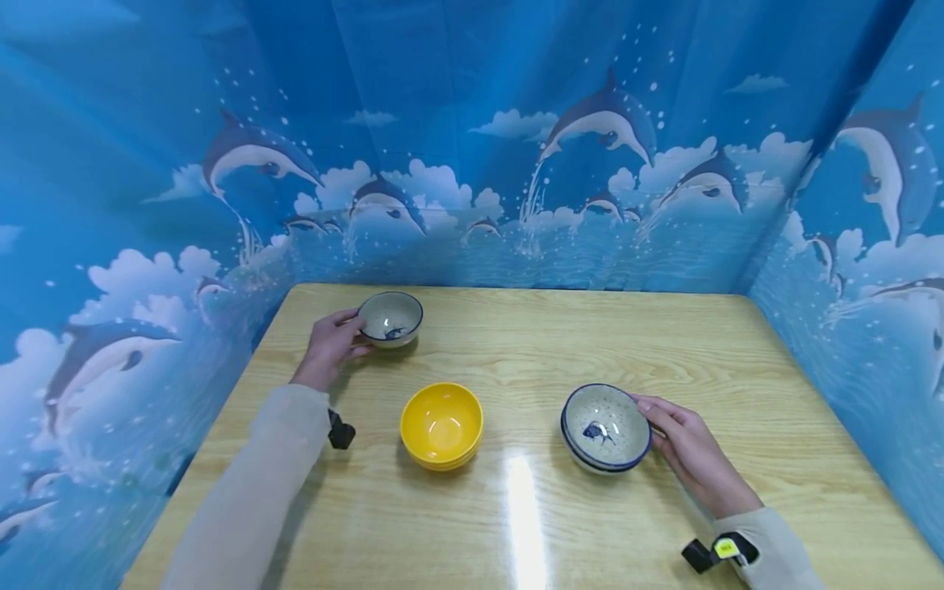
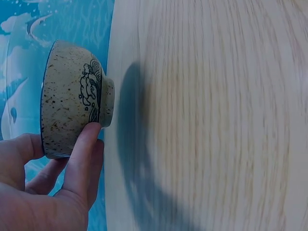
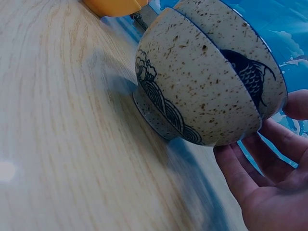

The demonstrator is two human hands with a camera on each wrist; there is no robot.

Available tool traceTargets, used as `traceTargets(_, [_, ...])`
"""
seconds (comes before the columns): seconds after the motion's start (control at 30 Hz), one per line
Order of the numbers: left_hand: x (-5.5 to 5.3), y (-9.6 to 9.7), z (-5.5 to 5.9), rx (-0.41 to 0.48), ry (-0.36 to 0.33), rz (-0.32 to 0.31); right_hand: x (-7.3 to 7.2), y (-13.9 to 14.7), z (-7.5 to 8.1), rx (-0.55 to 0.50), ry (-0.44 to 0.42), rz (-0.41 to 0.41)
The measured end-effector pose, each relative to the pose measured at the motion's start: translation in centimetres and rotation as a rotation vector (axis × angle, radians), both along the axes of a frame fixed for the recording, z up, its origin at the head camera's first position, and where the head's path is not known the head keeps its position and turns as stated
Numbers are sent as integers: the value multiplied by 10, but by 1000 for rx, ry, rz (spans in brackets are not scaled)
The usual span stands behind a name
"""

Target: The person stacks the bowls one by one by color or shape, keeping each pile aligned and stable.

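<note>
At the far left of the table my left hand grips a speckled grey bowl by its side. The thumb is at the rim and fingers lie under the side, near the foot. In the left wrist view this bowl shows a dark wave pattern, and its shadow falls apart from its foot. Two similar speckled bowls, one nested in the other, stand at the right. My right hand pinches this pair at the right side of the rims. A dark fish pattern shows on the upper bowl.
Yellow bowls, nested in a stack, stand on the wooden table between the two hands. Blue dolphin-print curtains surround the table's back and sides. Light glares off the tabletop near the front middle.
</note>
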State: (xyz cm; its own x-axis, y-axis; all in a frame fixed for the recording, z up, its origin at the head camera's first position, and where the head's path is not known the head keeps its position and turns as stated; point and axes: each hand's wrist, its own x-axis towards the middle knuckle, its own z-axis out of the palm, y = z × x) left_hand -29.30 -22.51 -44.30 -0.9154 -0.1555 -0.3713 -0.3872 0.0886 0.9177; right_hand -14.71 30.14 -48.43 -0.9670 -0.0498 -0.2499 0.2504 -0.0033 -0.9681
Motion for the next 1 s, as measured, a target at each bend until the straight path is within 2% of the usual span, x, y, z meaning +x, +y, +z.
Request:
traceTargets(0.27, [-3, 18, 7, -8, 7, -41, 0, 1, -1, -5, 1, 1])
traceTargets(0.43, [-1, 29, 12, -33, 10, -93, 0, 2, -1, -8, 4, 1])
traceTargets(0.67, [0, 46, 17, -4, 2, -126, 0, 1, -1, -29, 7, -5])
traceTargets(0.77, [-1, 52, 19, -19, 8, -149, 0, 1, -1, -20, 7, -2])
traceTargets(1.0, [3, 69, 27, -18, 19, -205, 0, 0, -1, -18, 10, 0])
